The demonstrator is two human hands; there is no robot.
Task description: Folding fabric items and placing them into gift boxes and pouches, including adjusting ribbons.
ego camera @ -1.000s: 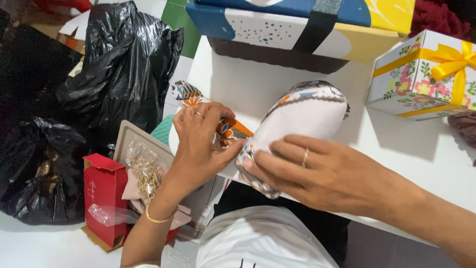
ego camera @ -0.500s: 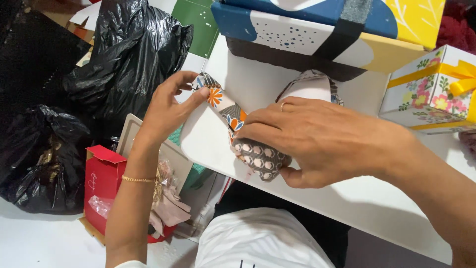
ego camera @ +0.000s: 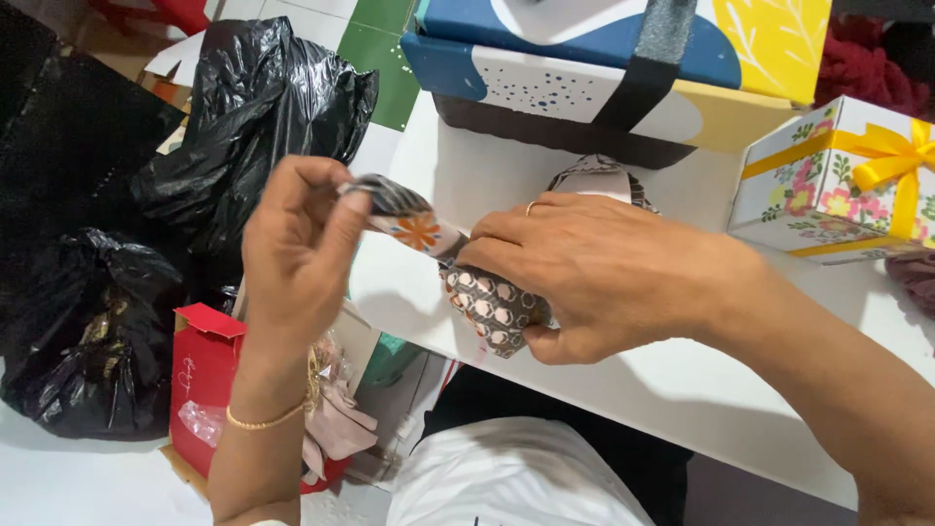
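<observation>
Patterned wrapping paper (ego camera: 487, 302) covers a rounded parcel at the near edge of our white table (ego camera: 623, 390), its long axis running from the table edge back toward the big blue-and-yellow box (ego camera: 584, 68). Our right hand (ego camera: 594, 273) presses closed over that glossy bundle. Left of it, our left hand (ego camera: 297, 248) pinches a narrow flap (ego camera: 404, 214) pulled sideways.

Left hand (ego camera: 297, 258) is raised, fingertips pinched together, wrist upright. Right hand (ego camera: 594, 278) lies palm-down, fingers curled, forearm stretching rightward.
</observation>
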